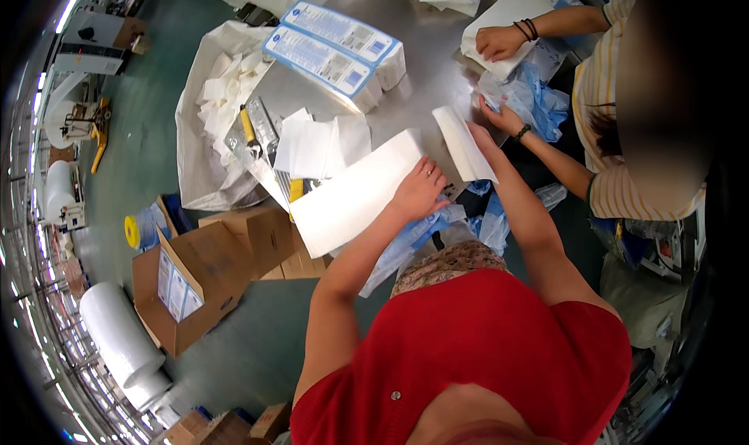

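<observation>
My left hand [421,189] lies on a long stack of white sheets [351,199], its fingers stretched over the right end. My right hand [484,142] grips a smaller folded stack of white sheets [460,145], held tilted just right of the long stack. Loose white sheets [324,145] lie beyond the long stack on the metal table. Blue-and-white plastic film [413,238] bunches under my forearms at the table's near edge. Two blue-and-white packs [335,51] sit side by side farther back.
A large white sack [195,125] of white scraps stands left of the table, near a yellow-handled tool [250,129]. Open cardboard boxes [195,281] are on the floor at left. At right a co-worker's hands [503,43] handle white sheets and blue film [546,106].
</observation>
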Action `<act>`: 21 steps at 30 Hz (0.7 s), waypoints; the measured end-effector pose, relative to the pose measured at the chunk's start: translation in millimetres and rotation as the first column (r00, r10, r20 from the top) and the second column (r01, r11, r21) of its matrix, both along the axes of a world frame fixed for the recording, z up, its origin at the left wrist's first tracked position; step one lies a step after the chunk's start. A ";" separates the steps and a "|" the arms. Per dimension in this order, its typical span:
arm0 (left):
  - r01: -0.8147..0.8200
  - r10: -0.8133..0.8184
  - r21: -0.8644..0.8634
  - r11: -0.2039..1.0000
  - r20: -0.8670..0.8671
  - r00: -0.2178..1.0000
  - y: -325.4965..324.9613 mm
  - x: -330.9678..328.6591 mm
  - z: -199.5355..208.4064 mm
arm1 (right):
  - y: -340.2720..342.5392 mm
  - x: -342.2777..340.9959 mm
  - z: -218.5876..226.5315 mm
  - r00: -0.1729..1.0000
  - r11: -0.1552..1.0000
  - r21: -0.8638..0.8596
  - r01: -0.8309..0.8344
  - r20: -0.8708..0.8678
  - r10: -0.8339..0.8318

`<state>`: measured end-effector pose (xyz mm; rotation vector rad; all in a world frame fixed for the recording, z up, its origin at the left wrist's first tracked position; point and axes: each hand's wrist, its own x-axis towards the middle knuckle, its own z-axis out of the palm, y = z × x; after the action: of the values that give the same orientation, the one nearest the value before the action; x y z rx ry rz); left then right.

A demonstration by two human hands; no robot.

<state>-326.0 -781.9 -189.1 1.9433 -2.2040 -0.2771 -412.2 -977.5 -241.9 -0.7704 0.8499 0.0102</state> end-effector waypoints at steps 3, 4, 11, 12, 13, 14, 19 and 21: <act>-0.043 0.043 -0.040 0.998 -0.006 0.999 2.9 -2.1 2.0 | 7.1 5.9 -25.8 0.998 0.999 0.033 -0.020 0.061 0.018; -0.069 0.068 -0.058 0.996 -0.012 0.998 4.4 -1.8 1.7 | 15.0 10.2 -32.4 0.997 0.999 0.041 -0.021 0.082 0.017; -0.193 0.188 -0.108 0.975 -0.053 0.981 7.9 -5.4 -2.7 | 36.7 19.8 -57.4 0.989 0.988 0.152 0.002 0.145 -0.024; -0.204 0.198 -0.109 0.973 -0.060 0.978 8.6 -5.5 -4.6 | 37.0 18.4 -58.7 0.988 0.987 0.161 0.000 0.150 -0.025; -0.214 0.207 -0.113 0.970 -0.067 0.976 8.0 -5.5 -7.0 | 37.1 17.3 -59.2 0.988 0.986 0.167 0.001 0.153 -0.027; -0.223 0.216 -0.117 0.968 -0.074 0.974 8.2 -6.1 -9.3 | 37.7 16.5 -59.8 0.988 0.985 0.175 0.001 0.154 -0.028; -0.329 0.302 -0.156 0.931 -0.173 0.937 7.6 -11.0 -5.7 | 43.5 15.8 -64.7 0.984 0.974 0.228 0.014 0.167 -0.053; -0.308 0.281 -0.198 0.930 -0.154 0.947 2.7 -12.0 3.6 | 46.1 17.7 -67.5 0.982 0.967 0.255 0.022 0.178 -0.069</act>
<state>-338.0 -779.2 -185.6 2.0354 -1.7510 -0.0981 -394.5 -931.4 -309.4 -0.5036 0.6729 0.0053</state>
